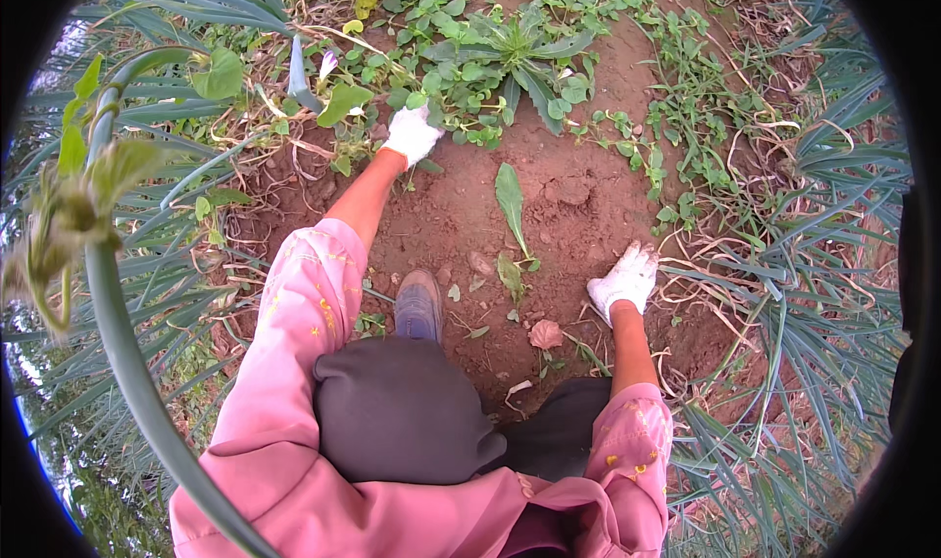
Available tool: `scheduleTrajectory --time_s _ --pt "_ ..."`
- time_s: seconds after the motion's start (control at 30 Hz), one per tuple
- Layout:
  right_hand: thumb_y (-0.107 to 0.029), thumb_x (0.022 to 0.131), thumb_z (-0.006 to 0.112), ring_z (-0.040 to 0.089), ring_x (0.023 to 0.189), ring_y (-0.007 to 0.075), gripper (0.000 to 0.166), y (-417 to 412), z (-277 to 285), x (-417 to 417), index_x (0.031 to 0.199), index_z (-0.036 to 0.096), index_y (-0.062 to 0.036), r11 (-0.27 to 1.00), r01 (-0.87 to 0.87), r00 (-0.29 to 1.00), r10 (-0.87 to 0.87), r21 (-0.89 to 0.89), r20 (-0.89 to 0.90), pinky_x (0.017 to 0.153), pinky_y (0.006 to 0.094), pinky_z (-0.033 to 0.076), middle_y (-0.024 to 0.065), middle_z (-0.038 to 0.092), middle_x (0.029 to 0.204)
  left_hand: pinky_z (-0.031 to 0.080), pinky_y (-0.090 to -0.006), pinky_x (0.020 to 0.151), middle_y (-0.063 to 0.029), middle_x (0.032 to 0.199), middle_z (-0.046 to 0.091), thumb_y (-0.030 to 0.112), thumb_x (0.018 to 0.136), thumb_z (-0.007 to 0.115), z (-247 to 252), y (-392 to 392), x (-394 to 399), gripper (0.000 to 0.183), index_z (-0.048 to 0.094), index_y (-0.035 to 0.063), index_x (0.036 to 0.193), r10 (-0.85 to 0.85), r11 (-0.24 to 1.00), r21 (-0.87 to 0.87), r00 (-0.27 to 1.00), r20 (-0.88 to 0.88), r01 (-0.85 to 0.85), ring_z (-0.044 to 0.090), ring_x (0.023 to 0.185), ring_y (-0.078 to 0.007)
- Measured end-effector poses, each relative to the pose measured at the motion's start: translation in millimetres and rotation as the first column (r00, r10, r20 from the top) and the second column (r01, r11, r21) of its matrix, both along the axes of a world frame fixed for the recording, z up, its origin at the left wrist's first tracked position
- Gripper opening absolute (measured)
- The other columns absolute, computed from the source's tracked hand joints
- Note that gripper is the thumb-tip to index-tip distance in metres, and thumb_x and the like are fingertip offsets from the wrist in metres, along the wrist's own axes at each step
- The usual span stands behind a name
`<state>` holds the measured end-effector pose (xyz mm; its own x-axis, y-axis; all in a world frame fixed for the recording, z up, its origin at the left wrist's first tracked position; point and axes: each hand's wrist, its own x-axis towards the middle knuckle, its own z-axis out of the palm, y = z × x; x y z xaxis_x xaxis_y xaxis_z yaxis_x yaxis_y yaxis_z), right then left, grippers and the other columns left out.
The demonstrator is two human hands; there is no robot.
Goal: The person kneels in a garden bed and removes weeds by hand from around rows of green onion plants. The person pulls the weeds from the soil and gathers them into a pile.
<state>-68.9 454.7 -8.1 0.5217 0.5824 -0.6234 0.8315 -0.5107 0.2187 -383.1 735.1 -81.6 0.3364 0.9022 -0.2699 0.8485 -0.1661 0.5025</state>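
My left hand (412,135), in a white knit glove with an orange cuff, reaches into the low green weeds (470,109). Leaves partly cover its fingertips, so whether it grips a stem cannot be made out. A larger rosette weed with toothed leaves (518,47) grows just beyond it. My right hand (625,282), in a white glove with soil-stained fingers, is low over the reddish soil beside the right row of onion-like plants (801,278). Its thumb is apart from the fingers and nothing shows in it. Between my hands lies a long detached leaf (509,201).
Onion-like plants (162,264) line the left side, with dry leaves at their base. A thick green stalk (121,323) arches close to the camera. My shoe (419,304) stands on the soil (470,337), near a dry brown leaf (545,334). Creeping weeds (691,95) spread ahead right.
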Motion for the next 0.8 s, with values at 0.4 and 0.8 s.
scheduleTrajectory --time_s 0.4,0.8 --pt "-0.043 0.071 0.068 0.011 0.146 0.0356 0.106 -9.2 0.6 8.4 0.15 0.013 0.001 1.0 0.022 1.0 -0.022 0.018 -0.003 0.119 0.0372 0.01 0.0232 0.014 0.156 0.044 -0.042 0.08 -0.0115 0.1 0.06 0.027 0.065 0.073 66.5 -77.7 55.4 0.037 0.062 0.009 0.095 -0.371 0.829 0.342 0.893 -0.256 0.442 0.056 0.097 -0.0294" --pt "-0.039 0.069 0.073 0.014 0.145 0.0361 0.105 -9.0 0.0 5.3 0.149 0.017 0.0005 0.995 0.054 0.998 -0.052 0.08 -0.022 0.119 0.0395 0.012 0.0224 0.018 0.155 0.053 -0.0442 0.079 -0.0173 0.116 0.058 0.015 0.08 0.055 28.8 20.0 9.6 0.031 0.058 0.0066 0.11 -0.207 0.816 0.372 0.824 -0.528 0.443 0.061 0.102 -0.0304"
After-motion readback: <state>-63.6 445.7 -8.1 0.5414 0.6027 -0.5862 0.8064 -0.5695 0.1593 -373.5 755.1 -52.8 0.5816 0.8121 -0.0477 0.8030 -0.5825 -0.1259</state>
